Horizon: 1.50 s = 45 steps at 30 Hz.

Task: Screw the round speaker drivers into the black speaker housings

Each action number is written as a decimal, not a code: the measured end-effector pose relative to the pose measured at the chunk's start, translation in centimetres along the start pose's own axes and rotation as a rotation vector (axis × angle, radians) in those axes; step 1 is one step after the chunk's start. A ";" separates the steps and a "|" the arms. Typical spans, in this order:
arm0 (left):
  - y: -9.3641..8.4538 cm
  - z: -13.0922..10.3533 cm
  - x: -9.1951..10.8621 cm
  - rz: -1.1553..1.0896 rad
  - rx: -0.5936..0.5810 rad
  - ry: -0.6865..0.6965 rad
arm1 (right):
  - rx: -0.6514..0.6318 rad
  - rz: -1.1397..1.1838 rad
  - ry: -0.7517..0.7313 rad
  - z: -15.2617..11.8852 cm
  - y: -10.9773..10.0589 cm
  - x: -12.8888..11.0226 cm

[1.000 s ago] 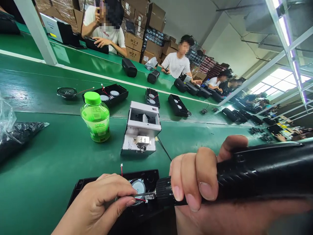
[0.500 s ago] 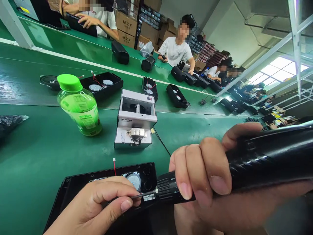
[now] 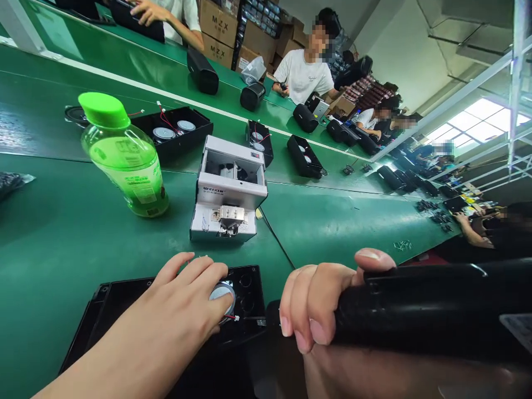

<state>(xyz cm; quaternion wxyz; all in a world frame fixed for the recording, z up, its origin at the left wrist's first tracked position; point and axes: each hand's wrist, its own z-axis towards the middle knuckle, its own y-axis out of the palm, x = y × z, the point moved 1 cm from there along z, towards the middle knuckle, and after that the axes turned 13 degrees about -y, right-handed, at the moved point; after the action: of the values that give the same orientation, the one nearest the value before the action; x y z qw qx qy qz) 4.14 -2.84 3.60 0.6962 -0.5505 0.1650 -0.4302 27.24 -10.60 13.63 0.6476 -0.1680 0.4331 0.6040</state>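
Along a glossy green bench (image 3: 341,216) in a room with stacked brown cardboard boxes (image 3: 216,25), the left hand (image 3: 183,307) spreads, fingers apart, over a black rectangular speaker shell (image 3: 118,302), while the right hand (image 3: 318,302) grips a black cylindrical screwdriver (image 3: 415,310).

- Bright daylight floods the window (image 3: 477,123) beyond the workbench's (image 3: 341,210) far right corner
- Pale glare marks the workbench's left edge
- Electric screwdriver (image 3: 415,310) dark, with a thin highlight
- Wide-angle distortion stretches the view's edges; far right distance hazy
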 end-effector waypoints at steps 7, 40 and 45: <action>1.0 -0.5 -0.2 -0.024 -0.014 -0.112 | -0.176 -0.020 0.034 -1.5 -1.3 1.3; 0.3 0.4 0.7 -0.043 -0.046 -0.159 | -0.252 -0.143 -0.051 -4.2 0.6 2.7; 0.1 0.5 1.0 -0.045 -0.141 -0.212 | -0.229 -0.088 -0.126 -5.7 0.5 3.8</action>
<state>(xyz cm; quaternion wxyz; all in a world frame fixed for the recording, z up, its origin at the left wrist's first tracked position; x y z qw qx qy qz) 5.08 -3.29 3.87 0.6595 -0.6439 0.1082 -0.3725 24.33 -12.26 7.66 0.6759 -0.2214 0.3123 0.6298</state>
